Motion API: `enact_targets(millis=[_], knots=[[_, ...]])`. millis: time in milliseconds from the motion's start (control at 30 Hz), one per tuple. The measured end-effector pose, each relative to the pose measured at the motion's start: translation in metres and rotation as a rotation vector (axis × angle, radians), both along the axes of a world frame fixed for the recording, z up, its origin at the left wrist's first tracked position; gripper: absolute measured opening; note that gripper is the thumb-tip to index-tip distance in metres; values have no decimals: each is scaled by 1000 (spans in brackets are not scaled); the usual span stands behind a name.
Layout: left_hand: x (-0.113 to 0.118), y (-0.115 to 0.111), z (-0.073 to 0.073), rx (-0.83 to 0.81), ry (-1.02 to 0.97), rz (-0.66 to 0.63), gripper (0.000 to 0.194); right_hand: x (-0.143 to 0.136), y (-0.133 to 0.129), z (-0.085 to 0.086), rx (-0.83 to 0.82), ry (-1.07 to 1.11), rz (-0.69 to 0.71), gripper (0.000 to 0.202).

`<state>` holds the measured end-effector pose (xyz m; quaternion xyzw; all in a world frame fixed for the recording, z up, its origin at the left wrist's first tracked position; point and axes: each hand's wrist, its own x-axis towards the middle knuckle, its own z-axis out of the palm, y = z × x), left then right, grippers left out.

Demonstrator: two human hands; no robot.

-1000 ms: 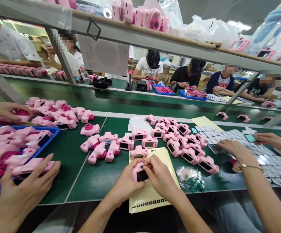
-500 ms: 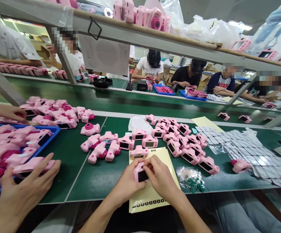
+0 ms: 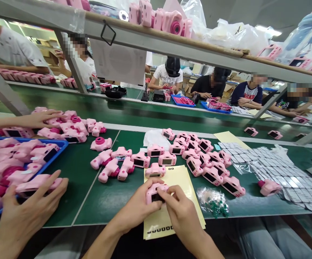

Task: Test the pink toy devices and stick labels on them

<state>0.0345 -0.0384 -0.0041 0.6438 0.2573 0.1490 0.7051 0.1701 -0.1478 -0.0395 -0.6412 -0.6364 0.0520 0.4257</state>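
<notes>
My left hand (image 3: 138, 201) is wrapped round a pink toy camera (image 3: 152, 192), its dark screen facing up. The fingers of my right hand (image 3: 181, 205) are pinched together at the camera's right side, over the screen; anything between the fingertips is too small to make out. Beneath both hands lies a yellow sheet (image 3: 190, 190) with rows of black rounded outlines. Another pink camera (image 3: 155, 170) rests on the sheet's top edge. Many pink cameras (image 3: 211, 174) are grouped to the right of it, screens showing.
Another person's hands (image 3: 37, 198) are at the left, by a blue tray (image 3: 60, 146) of cameras. A clear bag of small parts (image 3: 212, 201) and white label sheets (image 3: 288, 176) lie right. An overhead shelf (image 3: 199, 46) crosses above; people sit across the bench.
My right hand has shifted slightly right and down, uncovering more of the held camera. The co-worker's far hand at the left has reached right over the camera pile. The hand at the right edge is gone.
</notes>
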Motion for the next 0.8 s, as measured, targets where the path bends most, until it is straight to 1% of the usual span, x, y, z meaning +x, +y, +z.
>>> enact_targets(millis=[67,100,167,267,333,467,500,600,667,733,800], knots=[[0,0,1,-77,-19,12,37,6,0,9,-78,282,-14,28],[0,0,0,-82,-28,28,33,9,1,13,-119,395,-27,24],[0,0,0,-55,-37,62,27,12,2,17,-200,527,-21,26],[0,-1,-2,-39,-54,68,22,14,4,16,-305,608,44,29],[0,-1,-4,-15,-62,60,23,13,5,15,-352,643,63,29],[-2,-3,-6,-35,-29,38,31,15,6,16,-391,663,107,28],[-3,-3,-6,-8,-21,37,31,17,7,17,-391,654,121,27],[-6,1,-5,191,11,16,31,29,9,17,-409,632,177,26],[-9,7,-3,310,63,19,38,40,10,16,-415,603,189,26],[-11,17,-2,458,138,102,40,49,12,13,-396,520,166,24],[-11,28,0,702,205,208,37,56,17,8,-361,408,136,22]])
